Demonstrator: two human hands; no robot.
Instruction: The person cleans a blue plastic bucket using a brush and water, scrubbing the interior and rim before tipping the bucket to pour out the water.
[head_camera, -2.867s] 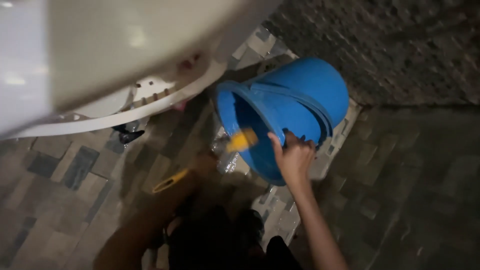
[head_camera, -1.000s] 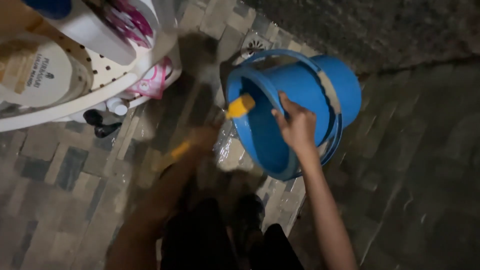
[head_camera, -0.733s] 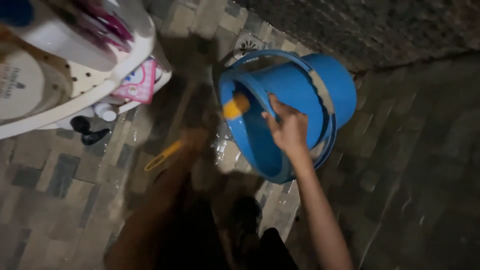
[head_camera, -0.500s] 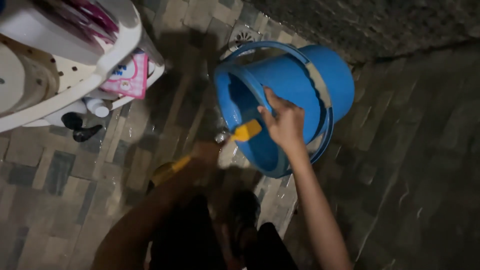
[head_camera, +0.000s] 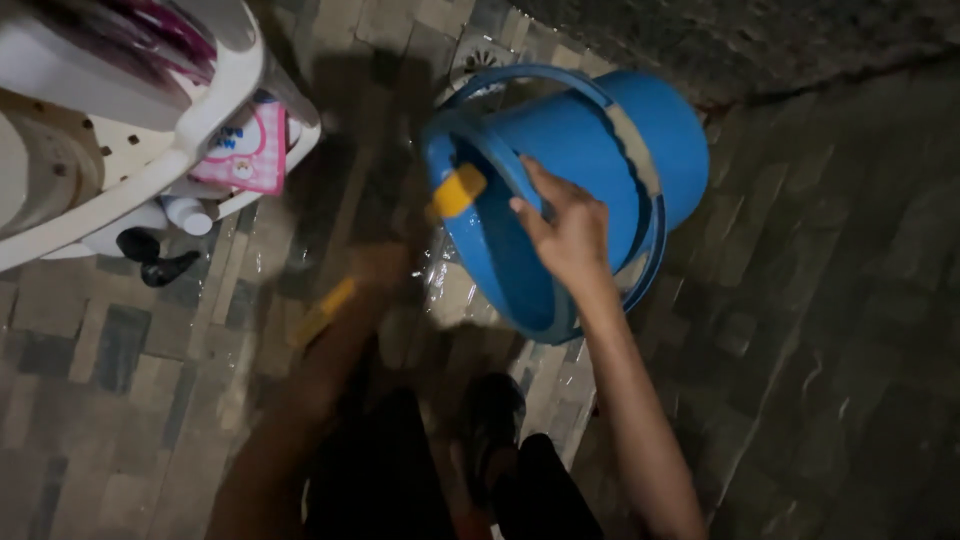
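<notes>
Both hands grip: right hand (head_camera: 570, 235) fingers clasp the blue bucket (head_camera: 600, 180) rim, blurred left hand (head_camera: 380, 270) a yellow-headed brush (head_camera: 455, 190).

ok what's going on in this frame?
A person is crouched over a wet tiled floor. Their right hand holds the rim of a blue bucket, tipping it on its side with the opening facing them. Their left hand, blurred, holds a yellow-handled brush whose yellow end sits at the bucket's rim. A white plastic rack with a pink packet and bottles stands to the left.
</notes>
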